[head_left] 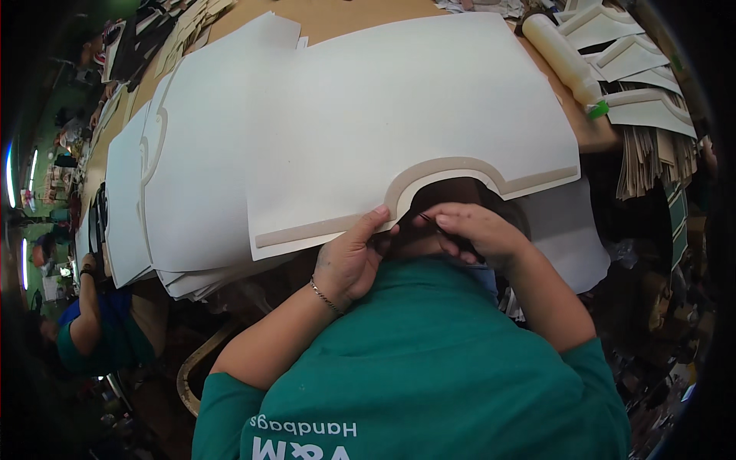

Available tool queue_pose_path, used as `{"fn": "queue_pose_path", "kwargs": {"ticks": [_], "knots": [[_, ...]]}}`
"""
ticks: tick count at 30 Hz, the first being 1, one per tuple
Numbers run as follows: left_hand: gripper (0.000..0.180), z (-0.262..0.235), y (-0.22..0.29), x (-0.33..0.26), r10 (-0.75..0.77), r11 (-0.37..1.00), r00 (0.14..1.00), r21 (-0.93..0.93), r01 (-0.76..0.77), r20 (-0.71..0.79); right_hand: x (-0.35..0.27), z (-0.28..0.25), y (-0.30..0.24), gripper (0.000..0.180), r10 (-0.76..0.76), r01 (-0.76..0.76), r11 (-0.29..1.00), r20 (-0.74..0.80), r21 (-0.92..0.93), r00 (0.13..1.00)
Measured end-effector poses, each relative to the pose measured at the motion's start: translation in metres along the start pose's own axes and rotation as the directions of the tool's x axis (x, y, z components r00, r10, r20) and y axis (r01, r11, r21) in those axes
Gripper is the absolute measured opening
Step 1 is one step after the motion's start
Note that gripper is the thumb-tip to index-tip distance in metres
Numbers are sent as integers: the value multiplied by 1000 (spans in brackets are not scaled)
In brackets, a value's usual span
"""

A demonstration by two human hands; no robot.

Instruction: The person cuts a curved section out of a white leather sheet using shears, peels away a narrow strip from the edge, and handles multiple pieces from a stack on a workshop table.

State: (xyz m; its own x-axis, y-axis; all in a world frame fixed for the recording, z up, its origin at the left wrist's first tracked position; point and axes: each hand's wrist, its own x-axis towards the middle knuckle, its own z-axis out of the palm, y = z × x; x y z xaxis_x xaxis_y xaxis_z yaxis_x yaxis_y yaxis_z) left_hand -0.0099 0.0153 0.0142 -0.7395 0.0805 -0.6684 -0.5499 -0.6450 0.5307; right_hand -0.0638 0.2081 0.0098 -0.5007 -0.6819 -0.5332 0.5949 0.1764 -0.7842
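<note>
The left hand [351,264] is gripping the near edge of the white panel [399,100] – thumb on top, beside the arched cut-out – probably steadying that curve. The right hand [479,230] is curling its fingers by the arch; whether they are pinching something, I cannot tell. A tan strip [452,165] is following the edge, likely stiffening it. The panel is overhanging the table [345,15] – seemingly giving both hands room – while more white sheets [203,176] are lying leftward.
</note>
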Motion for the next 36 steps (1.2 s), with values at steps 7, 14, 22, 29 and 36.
{"fn": "queue_pose_path", "kwargs": {"ticks": [7,14,22,29,36], "knots": [[14,-3,-1,-4,82,996,996,38,-83,37,22,0,-15,27,16,-6,996,100,-91,995],[14,-3,0,-5,97,994,994,50,-99,51,25,0,-14,25,33,-23,995,109,-98,994],[13,-5,1,-3,89,995,995,40,-91,45,16,-3,-11,28,5,7,981,63,-195,998],[13,-4,1,-4,76,997,996,30,-77,39,17,14,0,26,-27,30,995,-30,92,999],[13,-7,1,-3,77,997,996,20,-78,36,20,16,8,24,-117,117,987,-6,106,993]]}}
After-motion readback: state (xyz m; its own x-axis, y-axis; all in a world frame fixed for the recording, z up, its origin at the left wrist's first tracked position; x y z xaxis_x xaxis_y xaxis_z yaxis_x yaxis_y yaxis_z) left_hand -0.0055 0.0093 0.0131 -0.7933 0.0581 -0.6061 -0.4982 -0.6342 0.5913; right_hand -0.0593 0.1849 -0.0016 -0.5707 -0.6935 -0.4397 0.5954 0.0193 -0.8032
